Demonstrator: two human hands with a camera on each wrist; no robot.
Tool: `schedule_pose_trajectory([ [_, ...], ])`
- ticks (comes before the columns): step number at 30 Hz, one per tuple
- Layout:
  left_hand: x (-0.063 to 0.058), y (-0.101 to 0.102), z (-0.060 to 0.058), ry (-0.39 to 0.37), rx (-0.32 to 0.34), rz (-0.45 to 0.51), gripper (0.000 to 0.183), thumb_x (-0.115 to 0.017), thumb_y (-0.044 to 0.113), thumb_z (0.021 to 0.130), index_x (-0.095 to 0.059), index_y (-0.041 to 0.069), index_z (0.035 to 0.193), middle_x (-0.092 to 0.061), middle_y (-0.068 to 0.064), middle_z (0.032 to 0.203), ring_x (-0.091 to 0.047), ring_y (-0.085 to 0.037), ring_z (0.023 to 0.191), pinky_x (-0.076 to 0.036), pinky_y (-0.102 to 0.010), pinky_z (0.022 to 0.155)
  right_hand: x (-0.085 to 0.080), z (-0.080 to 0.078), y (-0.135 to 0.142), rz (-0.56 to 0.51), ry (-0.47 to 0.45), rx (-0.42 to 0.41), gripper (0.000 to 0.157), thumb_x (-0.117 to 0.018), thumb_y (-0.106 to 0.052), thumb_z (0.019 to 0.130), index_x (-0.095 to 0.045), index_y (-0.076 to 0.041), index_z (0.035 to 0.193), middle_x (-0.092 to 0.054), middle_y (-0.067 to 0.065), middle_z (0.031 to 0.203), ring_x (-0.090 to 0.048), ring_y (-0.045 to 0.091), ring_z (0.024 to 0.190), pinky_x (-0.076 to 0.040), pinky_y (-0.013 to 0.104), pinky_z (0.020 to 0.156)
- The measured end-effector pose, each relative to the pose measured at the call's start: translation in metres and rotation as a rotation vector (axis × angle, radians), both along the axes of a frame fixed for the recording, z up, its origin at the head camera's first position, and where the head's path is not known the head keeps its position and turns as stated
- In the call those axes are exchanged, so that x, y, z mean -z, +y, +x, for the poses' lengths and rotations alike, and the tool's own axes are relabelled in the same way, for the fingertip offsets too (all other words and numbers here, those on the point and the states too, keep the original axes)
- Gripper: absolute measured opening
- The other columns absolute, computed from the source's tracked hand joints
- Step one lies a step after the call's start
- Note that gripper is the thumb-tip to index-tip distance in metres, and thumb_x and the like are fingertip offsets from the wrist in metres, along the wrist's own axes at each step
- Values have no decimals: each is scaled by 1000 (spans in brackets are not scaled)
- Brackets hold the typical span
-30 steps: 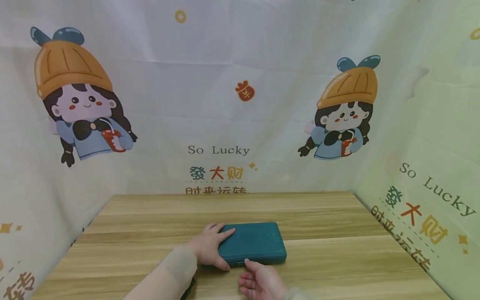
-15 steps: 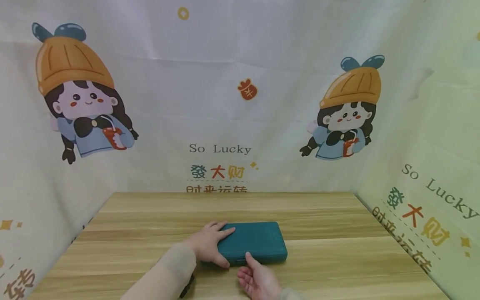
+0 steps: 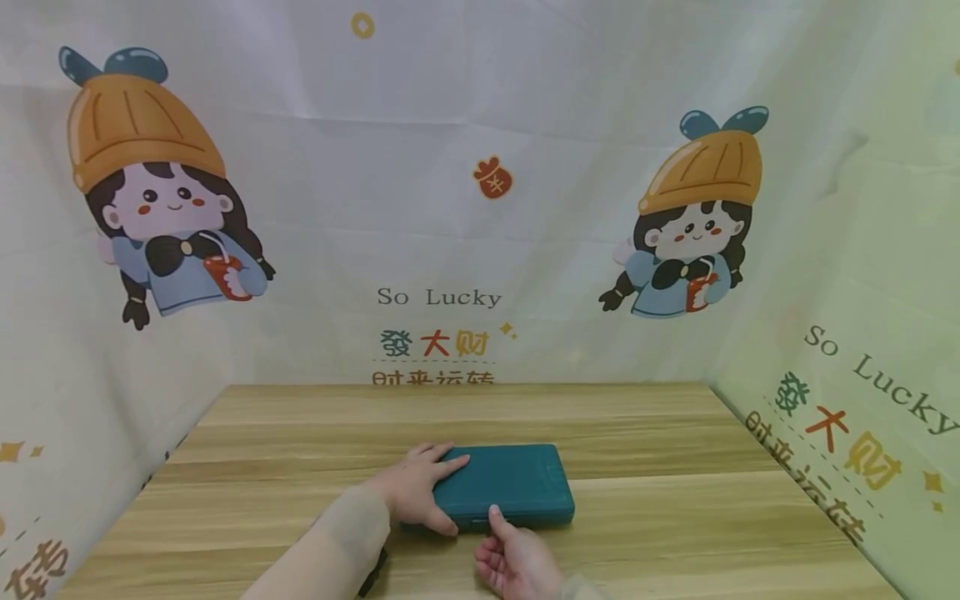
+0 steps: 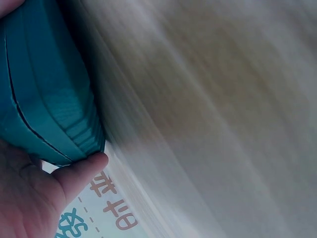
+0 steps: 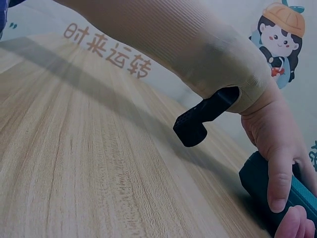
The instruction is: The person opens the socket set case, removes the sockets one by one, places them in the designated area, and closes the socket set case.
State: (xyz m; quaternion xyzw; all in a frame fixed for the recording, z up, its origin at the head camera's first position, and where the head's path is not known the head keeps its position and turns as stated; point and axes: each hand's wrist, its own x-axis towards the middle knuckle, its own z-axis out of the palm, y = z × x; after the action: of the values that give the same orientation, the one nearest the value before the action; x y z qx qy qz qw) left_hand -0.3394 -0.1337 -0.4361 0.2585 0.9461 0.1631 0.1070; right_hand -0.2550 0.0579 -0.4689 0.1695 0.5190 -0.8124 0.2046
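Note:
A flat teal case [image 3: 513, 483] with rounded corners lies closed on the wooden table. My left hand [image 3: 416, 492] grips its left end, thumb at the front side and fingers spread over the top toward the back. The tip of my right thumb touches the front edge near a small latch [image 3: 480, 521]; the other fingers of my right hand [image 3: 521, 562] are curled below it, holding nothing. In the left wrist view the seam of the teal case [image 4: 44, 89] is closed. Only fingertips [image 5: 295, 225] of the right hand show in the right wrist view.
The wooden table [image 3: 675, 500] extends on all sides of the case. A printed cloth backdrop [image 3: 555, 275] hangs behind it and at both sides. A black camera mount [image 5: 193, 124] hangs below the left wrist.
Over the last second my right thumb has moved slightly up onto the case's front edge. The left hand and the case stay in place; the view has shifted slightly.

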Motion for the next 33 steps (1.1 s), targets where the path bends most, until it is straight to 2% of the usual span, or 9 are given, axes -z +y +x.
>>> schedule_pose_trajectory([
  [8,1,1,2,17,6,-18,98,-79,57,66,-37,28,150,-25,-6,157,-19,-34,142,-32,-56,103,1,3,-2,33,26,1,38,-45,-33,103,-46,2,87,-51,5,65,-56,12,59,-51,20,61],
  [13,1,1,6,34,16,-3,98,-80,55,67,-37,25,150,-24,-8,157,-17,-36,142,-33,-57,102,2,5,-2,48,59,9,35,-40,-29,105,-45,4,94,-52,3,63,-58,13,58,-51,22,60],
  [20,2,-1,8,48,30,-4,97,-78,55,70,-35,25,151,-20,-9,158,-17,-36,142,-31,-57,104,5,5,-1,4,91,-44,30,-39,-22,105,-50,2,93,-55,-1,62,-59,11,58,-50,20,59],
  [28,-2,-3,13,25,23,10,89,-71,59,76,-36,26,151,-20,-10,159,-15,-35,144,-33,-59,102,6,8,3,-51,156,-77,28,-42,-25,104,-52,-8,85,-56,-5,62,-60,9,58,-50,19,60],
  [33,-4,-3,13,38,13,-3,85,-70,59,77,-39,28,149,-23,-8,158,-17,-35,144,-34,-59,101,3,10,8,-34,136,-126,29,-41,-25,105,-54,-2,91,-57,-2,66,-60,10,63,-51,20,64],
])
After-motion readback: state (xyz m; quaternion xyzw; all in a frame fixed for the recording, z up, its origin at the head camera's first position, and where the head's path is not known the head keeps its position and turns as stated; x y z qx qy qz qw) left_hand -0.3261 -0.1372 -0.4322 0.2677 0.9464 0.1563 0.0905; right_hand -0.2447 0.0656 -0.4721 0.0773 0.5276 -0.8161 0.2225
